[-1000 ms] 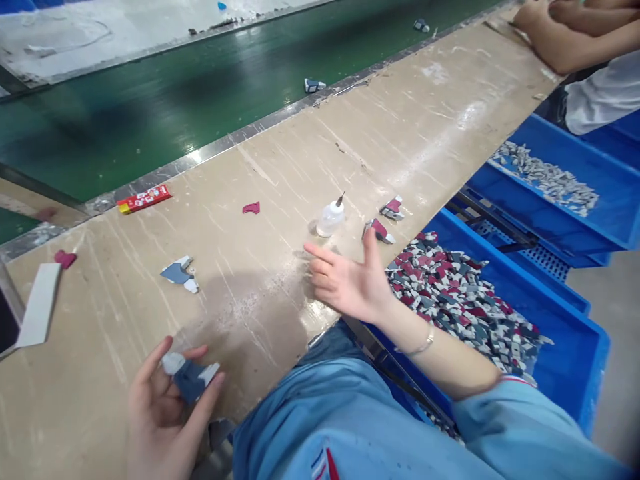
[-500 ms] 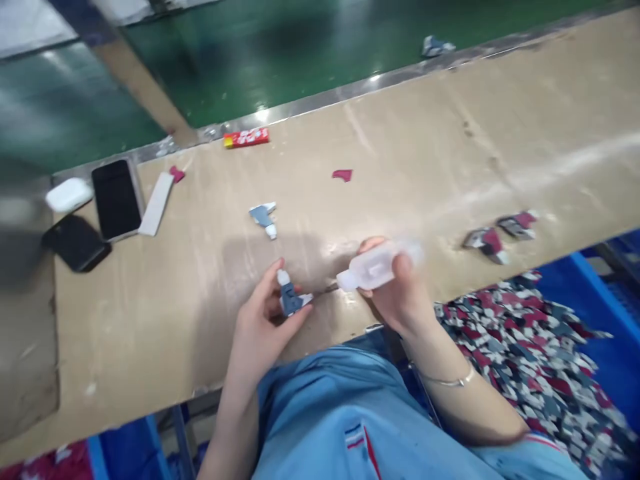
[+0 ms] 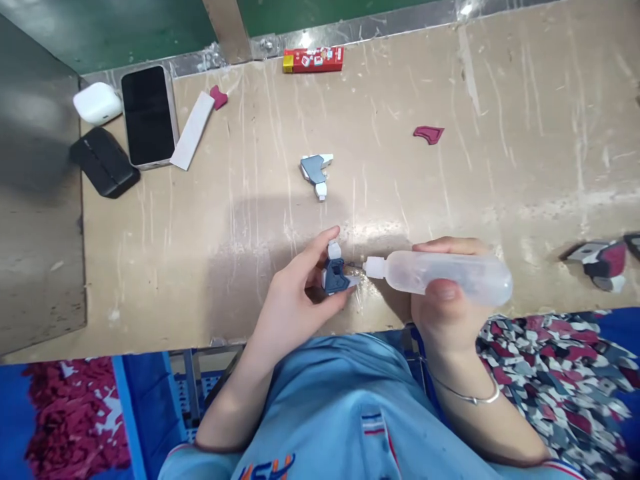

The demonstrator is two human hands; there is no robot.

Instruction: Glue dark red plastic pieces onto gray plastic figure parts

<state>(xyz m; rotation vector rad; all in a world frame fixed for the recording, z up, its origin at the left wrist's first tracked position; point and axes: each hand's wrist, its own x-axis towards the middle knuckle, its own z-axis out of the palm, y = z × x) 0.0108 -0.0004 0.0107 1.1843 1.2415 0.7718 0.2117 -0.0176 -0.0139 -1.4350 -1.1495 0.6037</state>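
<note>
My left hand (image 3: 305, 287) pinches a small dark blue and white plastic part (image 3: 336, 272) between thumb and fingers, its white knob pointing up. In my right hand (image 3: 447, 303) lies a translucent squeeze bottle (image 3: 445, 272), held sideways with the white cap toward the left. The bottle's thin tip reaches the part; whether it touches is too small to tell. Above my left hand a grey-blue and white part (image 3: 315, 171) rests on the table (image 3: 200, 233). A maroon piece (image 3: 429, 135) lies farther right.
At the left are a phone (image 3: 149, 117), a white case (image 3: 97, 103), a black box (image 3: 106, 162), a pale strip (image 3: 193, 131) and a maroon bit (image 3: 219, 98). A red packet (image 3: 314, 60) lies at the back. Blue bins hold maroon pieces (image 3: 75, 420) and mixed parts (image 3: 560, 380).
The view has shifted, so the table items appear higher and the bins show more. The bottle has turned level and its tip has come nearer the part in my left hand.
</note>
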